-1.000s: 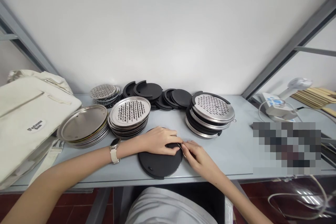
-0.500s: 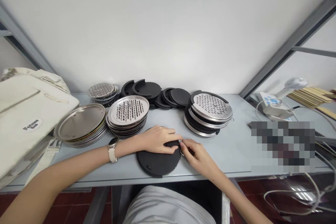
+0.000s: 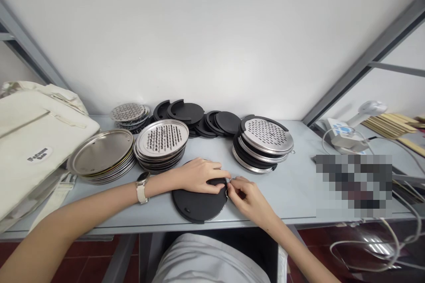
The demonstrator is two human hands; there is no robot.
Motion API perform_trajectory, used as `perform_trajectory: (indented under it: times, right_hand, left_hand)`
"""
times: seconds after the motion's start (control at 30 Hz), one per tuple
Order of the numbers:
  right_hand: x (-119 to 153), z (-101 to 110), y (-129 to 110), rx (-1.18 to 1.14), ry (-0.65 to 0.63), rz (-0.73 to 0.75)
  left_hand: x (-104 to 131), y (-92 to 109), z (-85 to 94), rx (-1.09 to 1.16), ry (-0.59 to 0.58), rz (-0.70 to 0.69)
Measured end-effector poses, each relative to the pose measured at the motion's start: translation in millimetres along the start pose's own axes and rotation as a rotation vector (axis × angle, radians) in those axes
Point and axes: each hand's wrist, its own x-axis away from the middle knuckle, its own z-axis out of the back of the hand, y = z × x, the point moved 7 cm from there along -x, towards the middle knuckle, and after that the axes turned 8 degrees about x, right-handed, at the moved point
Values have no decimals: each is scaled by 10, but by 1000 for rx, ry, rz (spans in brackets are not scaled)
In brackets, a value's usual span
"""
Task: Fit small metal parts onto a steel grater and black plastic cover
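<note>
A round black disc [image 3: 199, 205] lies at the table's front edge, with a small slot near its lower left. My left hand [image 3: 204, 176] rests over its upper part, thumb and fingers bent around the disc's upper right rim. At that right rim my right hand [image 3: 245, 192] pinches a small metal ring or clip, partly hidden by the fingertips. Behind my left wrist stands a stack of round graters [image 3: 162, 139]. Further right is a stack of graters in black holders [image 3: 267, 135].
Metal plates [image 3: 102, 152] are stacked at the left beside a cream bag [image 3: 43, 141]. Black discs and rings [image 3: 227, 122] and small graters [image 3: 128, 112] lie along the wall. White cables [image 3: 365, 267] hang at the right near a white device [image 3: 345, 135].
The view has shifted very slightly. Both hands stay at the disc's right rim, with only a small shift of the right fingers.
</note>
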Motion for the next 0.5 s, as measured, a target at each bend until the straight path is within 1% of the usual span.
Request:
perform_trajectory:
  times: [0.5]
  right_hand:
    - [18,-16,12,-13,0,7]
  left_hand:
    - [4,23,24,5,26,-26]
